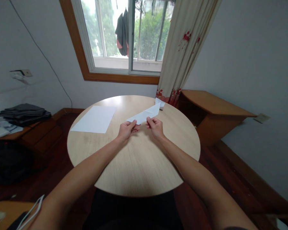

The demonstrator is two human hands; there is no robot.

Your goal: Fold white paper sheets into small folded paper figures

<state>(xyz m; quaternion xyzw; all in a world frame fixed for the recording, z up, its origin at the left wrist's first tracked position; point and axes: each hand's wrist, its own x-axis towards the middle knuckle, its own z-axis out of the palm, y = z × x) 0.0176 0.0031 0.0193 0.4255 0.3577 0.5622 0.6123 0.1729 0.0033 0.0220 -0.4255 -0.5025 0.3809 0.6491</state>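
Observation:
Over the middle of the round table, a folded sheet of white paper (145, 115) is held slightly raised and slanting up to the right. My left hand (129, 128) pinches its lower left part, thumb on top; a thin dark reddish edge shows beside that thumb, too small to name. At the paper's lower right edge, my right hand (155, 126) is closed with thumb and forefinger on it. A flat white sheet of paper (94, 119) lies on the left side of the table. Behind the held paper stands a small folded white paper piece (159, 103).
The round wooden table (139, 166) is in front of me, below a window (128, 35) and a curtain (180, 48). A wooden desk (218, 105) stands to the right. Dark folded cloth (24, 113) lies on a low cabinet at left, with a black bag (9, 161) below.

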